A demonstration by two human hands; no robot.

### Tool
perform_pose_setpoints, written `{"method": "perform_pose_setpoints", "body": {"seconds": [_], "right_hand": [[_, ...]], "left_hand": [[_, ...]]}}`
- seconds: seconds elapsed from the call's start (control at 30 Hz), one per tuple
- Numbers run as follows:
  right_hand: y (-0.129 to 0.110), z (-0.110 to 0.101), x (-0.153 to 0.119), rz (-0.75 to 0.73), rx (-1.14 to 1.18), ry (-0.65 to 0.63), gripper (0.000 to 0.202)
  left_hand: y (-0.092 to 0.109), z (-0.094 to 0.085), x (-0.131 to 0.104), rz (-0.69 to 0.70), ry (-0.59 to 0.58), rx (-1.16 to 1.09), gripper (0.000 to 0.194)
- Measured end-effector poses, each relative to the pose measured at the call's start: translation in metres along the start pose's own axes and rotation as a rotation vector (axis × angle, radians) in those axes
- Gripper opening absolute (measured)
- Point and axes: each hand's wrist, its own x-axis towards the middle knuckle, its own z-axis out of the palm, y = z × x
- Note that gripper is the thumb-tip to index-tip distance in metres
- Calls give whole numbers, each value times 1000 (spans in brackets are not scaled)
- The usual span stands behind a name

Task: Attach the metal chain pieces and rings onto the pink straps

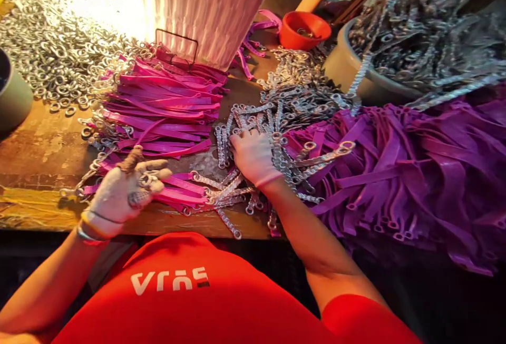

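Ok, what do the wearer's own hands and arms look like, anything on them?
Both are gloved. The left hand has a whitish glove, stained brown on one finger, with a yellowish cuff edge and a narrow band at the wrist. The right hand has a pale glove, cuff pinkish in this light. Forearms are uncovered; the right sleeve is short and red.

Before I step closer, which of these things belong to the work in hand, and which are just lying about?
Seemingly in use:
- left hand, metal rings on it
- right hand, on metal links
- pink straps
- purple straps
- ring pile

Probably just nearby:
- red bowl
- pleated shade
- pale pot, left edge
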Motion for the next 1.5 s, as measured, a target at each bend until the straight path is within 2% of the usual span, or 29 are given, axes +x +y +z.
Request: {"method": "perform_pose_setpoints", "body": {"seconds": [0.07,0.13,0.23,0.3,0.33,0.37,0.47,0.53,0.63,0.73,0.8,0.9,0.97,1.03,1.1,1.2,1.3,1.5], "right_hand": [[8,8,0,11,158,44,22],[17,6,-4,39,463,150,21],[24,-12,-13,105,895,455,22],[16,-27,-21,113,981,628,21],[8,-33,-26,78,987,651,20],[-2,-38,-30,17,984,624,19],[-40,-40,-42,-205,881,406,23],[-62,-36,-44,-269,721,262,28],[-71,-32,-40,-169,411,51,32],[-46,-36,-35,50,74,-90,33],[-19,-40,-37,192,-70,-58,33],[11,-47,-45,305,-36,161,34],[15,-48,-52,248,126,330,34],[4,-47,-58,122,313,422,35],[-15,-44,-62,-2,460,398,34],[-46,-38,-64,-107,572,254,33],[-69,-33,-63,-165,621,142,32],[-95,-27,-54,-259,633,31,28]], "left_hand": [[-9,2,6,-21,-75,45,31],[-20,1,5,34,-94,137,26],[-32,0,-2,117,-42,252,26],[-37,-1,-5,153,5,302,25],[-38,-1,-6,161,13,325,26],[-39,-1,-6,163,10,346,28],[-41,0,-3,156,-37,336,36],[-42,0,-2,150,-64,310,39],[-37,-6,-5,201,-30,430,35],[-20,-22,-13,368,90,667,38],[-6,-34,-15,530,197,886,32],[10,-43,-5,748,269,1343,27],[15,-38,10,806,215,1620,25],[16,-29,27,773,127,1877,26],[14,-18,42,677,72,2109,33],[11,-7,53,572,52,2287,38],[11,-5,54,527,32,2344,35],[16,-11,57,454,48,2353,32]]}}
